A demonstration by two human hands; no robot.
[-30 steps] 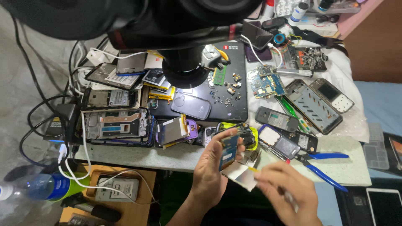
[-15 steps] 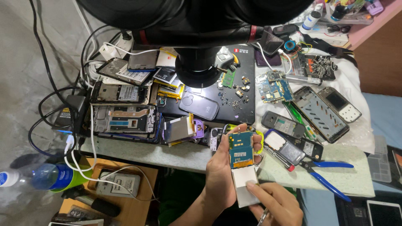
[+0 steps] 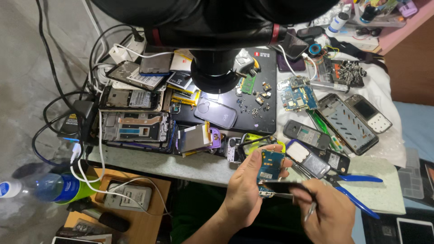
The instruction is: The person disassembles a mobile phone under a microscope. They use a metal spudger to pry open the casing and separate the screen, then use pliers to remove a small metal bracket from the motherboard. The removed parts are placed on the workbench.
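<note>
**Board in left hand, tool in right, cluttered bench beyond**

Nearest us, our right hand [image 3: 332,214] is closed around a thin metal tool [image 3: 310,210], prob. tweezers; it's blurred, so we can't tell the exact grip. A dark flat piece [image 3: 282,186] sits at the fingertips, touching the board's near edge.

Our left hand [image 3: 246,192] pinches a small blue circuit board [image 3: 270,169], thumb on the left edge, fingers wrapped behind. The board is held upright-ish just over the near edge of the table [image 3: 199,165], centre of the scene.

Just right of the board: blue-handled pliers [image 3: 357,190] lying flat, and a dark phone [image 3: 307,158] w/ a pale screen, near the pliers' tip. Far-left of the left hand, a yellow-green ring [image 3: 257,142] and a small silver screen module [image 3: 193,138].

Down left, below the table: a water bottle [image 3: 40,186] w/ a blue label and a wooden shelf [image 3: 135,212] holding a pale device.

Mid-bench: a stack of stripped phone frames [image 3: 133,126] on the left, a black mat [image 3: 266,110] w/ loose small parts in the centre, a blue-green board [image 3: 296,92] and two open phone shells [image 3: 352,119] to the right.

Farthest: a microscope [image 3: 214,68], black, hanging over the mat, white cables [image 3: 120,49] far left, a pink shelf [image 3: 398,22] far right.
</note>
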